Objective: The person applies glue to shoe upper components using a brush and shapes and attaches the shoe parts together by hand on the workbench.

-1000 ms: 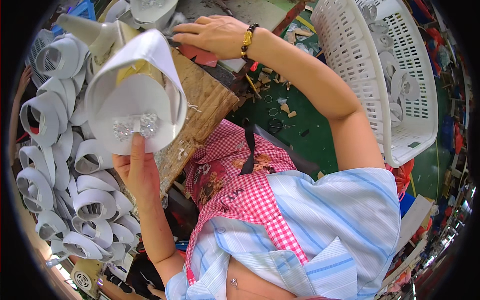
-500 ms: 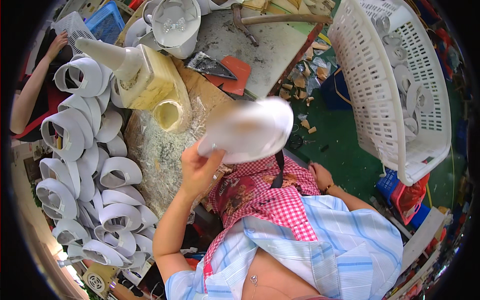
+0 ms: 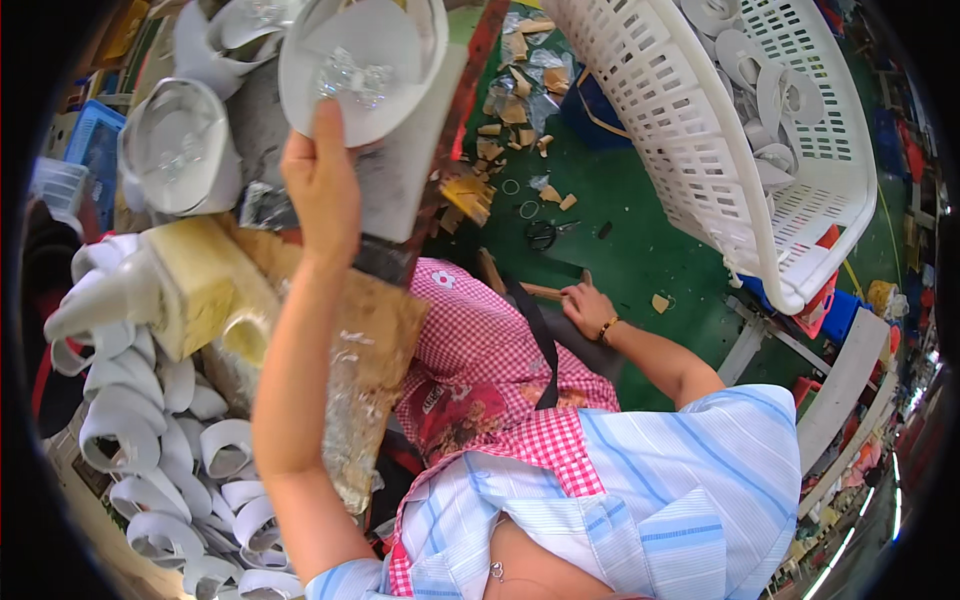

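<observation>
My left hand [image 3: 322, 195] pinches the near edge of a white slipper upper [image 3: 365, 112] with a clear sparkly bow on it. The upper is held above the grey board [image 3: 390, 205] on the workbench, and the thumb lies by the bow. Left of it stands a similar white upper [image 3: 180, 145], also with a sparkly bow. Low by my lap, my right hand [image 3: 590, 308] lies with fingers apart and no object visible in it. A wooden piece [image 3: 543, 291] is close to its fingertips; whether they touch is unclear.
Plain white curved uppers [image 3: 120, 425] are piled along the left. A yellowish block with a cone [image 3: 190, 285] stands on the bench. At the right is a large white perforated basket [image 3: 680, 130] holding white pieces. Scraps and scissors [image 3: 545, 234] lie on the green floor.
My left hand has carried the white upper away from my lap, up over the grey board, and its bow side now shows. The whole view has shifted. My right hand remains low by my lap.
</observation>
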